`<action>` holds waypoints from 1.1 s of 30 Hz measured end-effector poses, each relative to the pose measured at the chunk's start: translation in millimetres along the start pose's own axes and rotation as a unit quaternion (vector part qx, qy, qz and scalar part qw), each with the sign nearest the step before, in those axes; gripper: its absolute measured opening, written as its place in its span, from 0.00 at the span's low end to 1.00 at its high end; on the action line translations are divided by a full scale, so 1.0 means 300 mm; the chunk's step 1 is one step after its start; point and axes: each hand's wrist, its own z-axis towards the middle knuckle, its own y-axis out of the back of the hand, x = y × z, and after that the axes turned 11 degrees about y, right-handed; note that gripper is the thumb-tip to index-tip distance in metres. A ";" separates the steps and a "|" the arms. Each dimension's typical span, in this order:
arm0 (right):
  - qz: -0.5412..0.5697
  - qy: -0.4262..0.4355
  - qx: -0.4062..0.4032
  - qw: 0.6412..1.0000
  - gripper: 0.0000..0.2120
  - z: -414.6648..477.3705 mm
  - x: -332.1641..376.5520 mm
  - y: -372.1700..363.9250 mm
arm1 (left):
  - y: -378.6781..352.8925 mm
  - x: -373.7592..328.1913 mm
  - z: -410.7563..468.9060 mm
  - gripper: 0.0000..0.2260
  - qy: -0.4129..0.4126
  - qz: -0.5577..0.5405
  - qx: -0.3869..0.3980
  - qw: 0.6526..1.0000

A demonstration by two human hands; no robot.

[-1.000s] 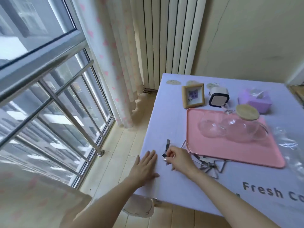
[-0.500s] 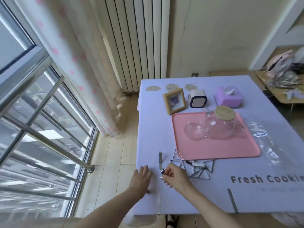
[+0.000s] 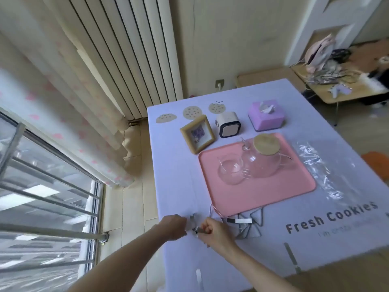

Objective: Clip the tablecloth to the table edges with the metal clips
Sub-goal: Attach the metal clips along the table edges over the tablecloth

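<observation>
A lavender tablecloth [image 3: 174, 165] printed with "Fresh Cookies" covers the table. Near its left edge my two hands meet on one metal clip [image 3: 192, 218]. My right hand [image 3: 214, 232] pinches the clip's lower end in curled fingers. My left hand [image 3: 173, 226] has its fingers curled against the clip's other end. A loose pile of metal clips [image 3: 247, 225] lies just right of my right hand, by the tray's near corner. Two clips sit on the near table edge, one [image 3: 291, 258] to the right and one [image 3: 199, 277] lower down.
A pink tray [image 3: 263, 192] holds a glass teapot [image 3: 263, 161] and a glass cup [image 3: 230, 170]. Behind stand a photo frame [image 3: 196, 133], a small white box [image 3: 228, 127] and a purple tissue box [image 3: 266, 114]. Clear plastic wrap [image 3: 322, 169] lies right. A window and curtain are left.
My left hand lifted from lying flat on the cloth and curled onto the clip that my right hand holds. The view swung right, and more of the table shows.
</observation>
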 end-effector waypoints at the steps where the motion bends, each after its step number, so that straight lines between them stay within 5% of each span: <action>1: 0.017 -0.007 -0.010 1.000 0.12 0.001 -0.004 -0.005 | 0.012 -0.003 0.012 0.15 -0.012 0.012 0.002 1.000; 9: 0.098 -0.061 -0.178 0.977 0.13 -0.015 -0.014 -0.067 | 0.015 -0.007 0.101 0.16 -0.137 0.081 -0.015 0.987; 17: 0.171 -0.113 -0.406 0.890 0.11 -0.062 0.027 -0.287 | -0.055 0.100 0.146 0.17 -0.278 0.085 -0.023 0.956; 33: 0.221 -0.134 -0.524 0.811 0.12 -0.117 0.093 -0.558 | -0.051 0.176 0.134 0.15 -0.388 0.170 -0.054 0.904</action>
